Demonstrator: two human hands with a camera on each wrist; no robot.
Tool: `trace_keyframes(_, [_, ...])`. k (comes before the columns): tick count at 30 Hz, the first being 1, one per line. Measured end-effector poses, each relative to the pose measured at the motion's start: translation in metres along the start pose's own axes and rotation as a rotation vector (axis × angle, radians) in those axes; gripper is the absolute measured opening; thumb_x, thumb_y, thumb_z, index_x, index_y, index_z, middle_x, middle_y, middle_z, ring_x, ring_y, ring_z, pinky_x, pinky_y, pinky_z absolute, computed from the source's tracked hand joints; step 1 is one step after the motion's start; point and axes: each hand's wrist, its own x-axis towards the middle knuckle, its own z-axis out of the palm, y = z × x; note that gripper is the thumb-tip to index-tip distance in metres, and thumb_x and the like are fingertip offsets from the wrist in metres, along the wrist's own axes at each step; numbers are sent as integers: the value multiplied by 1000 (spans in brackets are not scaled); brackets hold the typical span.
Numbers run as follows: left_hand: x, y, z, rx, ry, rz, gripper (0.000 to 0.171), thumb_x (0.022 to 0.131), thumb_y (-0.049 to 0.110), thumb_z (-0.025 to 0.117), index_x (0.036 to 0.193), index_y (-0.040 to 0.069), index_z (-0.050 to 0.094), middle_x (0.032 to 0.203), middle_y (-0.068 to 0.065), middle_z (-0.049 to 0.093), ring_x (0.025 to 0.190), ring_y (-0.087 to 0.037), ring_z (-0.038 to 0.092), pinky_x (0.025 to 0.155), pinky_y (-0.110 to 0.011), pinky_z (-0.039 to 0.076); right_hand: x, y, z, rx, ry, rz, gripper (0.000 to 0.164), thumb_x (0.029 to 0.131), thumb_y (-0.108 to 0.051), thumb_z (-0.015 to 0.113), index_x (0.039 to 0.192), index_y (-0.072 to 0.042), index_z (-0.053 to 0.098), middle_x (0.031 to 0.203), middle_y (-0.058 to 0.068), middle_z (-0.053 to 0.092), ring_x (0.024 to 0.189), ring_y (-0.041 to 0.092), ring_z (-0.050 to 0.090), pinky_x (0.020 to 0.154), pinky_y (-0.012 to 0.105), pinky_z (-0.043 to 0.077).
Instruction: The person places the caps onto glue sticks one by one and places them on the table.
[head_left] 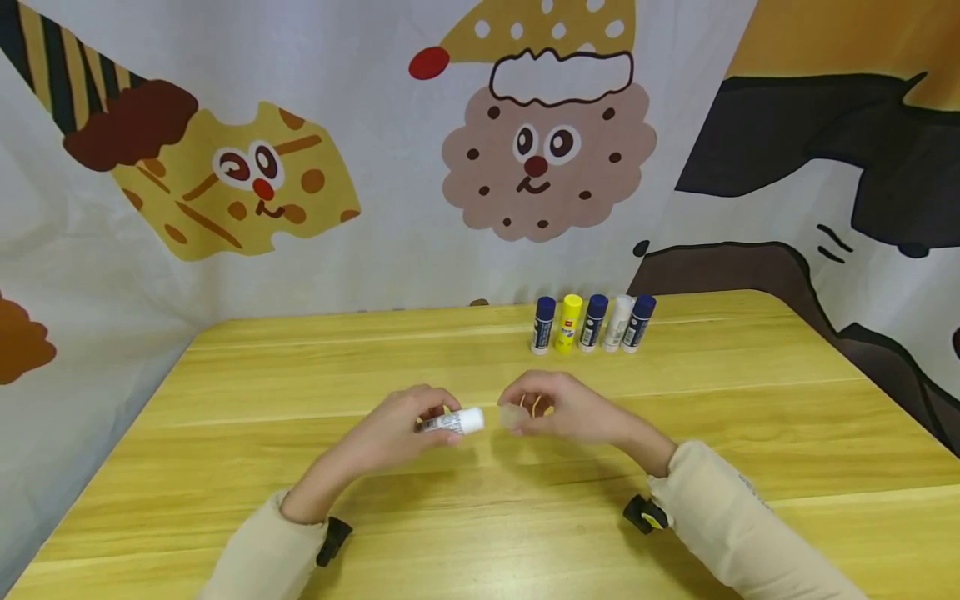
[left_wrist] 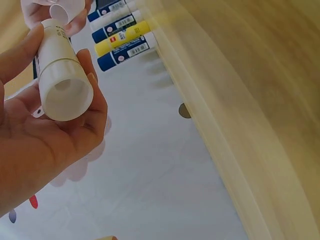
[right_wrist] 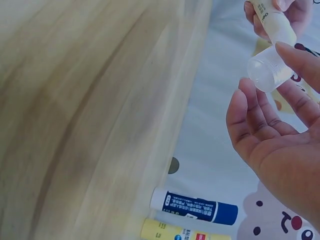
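Note:
My left hand (head_left: 397,427) grips a white glue stick (head_left: 456,422), which lies roughly level with its white end pointing right. In the left wrist view the round, hollow end of the glue stick (left_wrist: 62,75) faces the camera, between thumb and curled fingers. My right hand (head_left: 573,410) pinches a clear, frosted cap (head_left: 513,416) between thumb and fingers. A narrow gap parts the cap from the glue stick in the head view. Seen from the right wrist, the cap's (right_wrist: 269,70) outer end shows, and its far side overlaps the tip of the glue stick (right_wrist: 275,22).
Several glue sticks stand in a row at the back right of the wooden table (head_left: 300,358): blue-capped ones (head_left: 543,325), a yellow one (head_left: 569,322) and a white one (head_left: 617,323). A cloth with cartoon prints (head_left: 397,167) hangs behind the table's far edge.

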Motion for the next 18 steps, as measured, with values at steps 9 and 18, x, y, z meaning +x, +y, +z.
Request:
trace_keyframes(9, [1,3,4,-9,-18,24,24,85,19,66,102,4,60,84,2,53,72,-11,48,62,-25,43,1,-2,7,5,-11,-3,26,79,-3,69,103,-3,61,88,0,60,77,14,53,67,30,50])
trace_keyframes(18, [2,4,8,-25,-20,39,22,84,19,66,100,6,61,82,2,52,70,-11,47,61,-25,43,1,-5,12,-23,-28,4,20,79,-6,70,97,-6,62,85,-3,59,76,12,53,69,28,49])
